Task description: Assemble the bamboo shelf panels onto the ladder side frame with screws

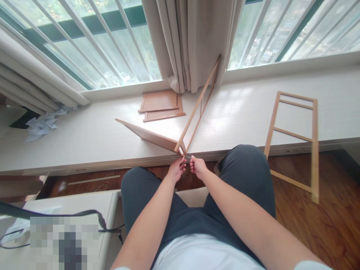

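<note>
My left hand (177,169) is closed at the near corner where a wooden frame (198,107) and a wooden board (152,137) meet at an angle. Its fingertips pinch that corner; any small part between them is hidden. Close by, my right hand (198,167) grips a thin metal tool (188,157), probably a hex key, whose tip points at the same corner. The frame stands on edge and reaches back to the curtain. The board spreads off to the left, also on edge.
Two wooden panels (160,102) lie overlapped on the white sill (239,116). A ladder-like wooden frame (315,150) leans against the sill at right. Crumpled papers (42,125) lie far left. A white desk (109,210) with black straps stands at lower left.
</note>
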The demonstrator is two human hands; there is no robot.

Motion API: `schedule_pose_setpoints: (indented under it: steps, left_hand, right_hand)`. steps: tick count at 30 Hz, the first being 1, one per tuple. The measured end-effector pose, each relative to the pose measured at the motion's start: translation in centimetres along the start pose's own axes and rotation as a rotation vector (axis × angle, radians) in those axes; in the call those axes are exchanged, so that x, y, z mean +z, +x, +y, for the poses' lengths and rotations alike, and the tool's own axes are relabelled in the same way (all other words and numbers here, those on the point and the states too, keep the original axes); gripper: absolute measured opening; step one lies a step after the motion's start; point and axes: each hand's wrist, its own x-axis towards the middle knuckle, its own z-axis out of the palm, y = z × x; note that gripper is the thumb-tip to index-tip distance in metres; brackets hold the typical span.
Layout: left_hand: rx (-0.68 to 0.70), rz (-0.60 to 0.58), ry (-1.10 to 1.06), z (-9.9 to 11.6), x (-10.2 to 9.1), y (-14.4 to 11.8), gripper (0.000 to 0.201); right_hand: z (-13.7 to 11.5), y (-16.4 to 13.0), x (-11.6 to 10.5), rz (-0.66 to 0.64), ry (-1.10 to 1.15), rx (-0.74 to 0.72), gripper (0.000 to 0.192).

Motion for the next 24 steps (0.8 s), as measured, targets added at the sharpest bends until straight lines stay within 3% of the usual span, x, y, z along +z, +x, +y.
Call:
schedule_pose_setpoints:
  steps: [15, 24]
  left_hand:
    - [-0.002, 0.018, 0.015, -0.03, 0.1, 0.19, 0.027]
    - [0.006, 0.02, 0.025, -0.21, 0.0, 0.38, 0.024]
  right_hand:
    - [0.07, 0.01, 0.01, -0.036, -0.004, 0.002, 0.039]
    - [0.52, 0.26, -0.08, -0.017, -0.113, -0.092, 0.038]
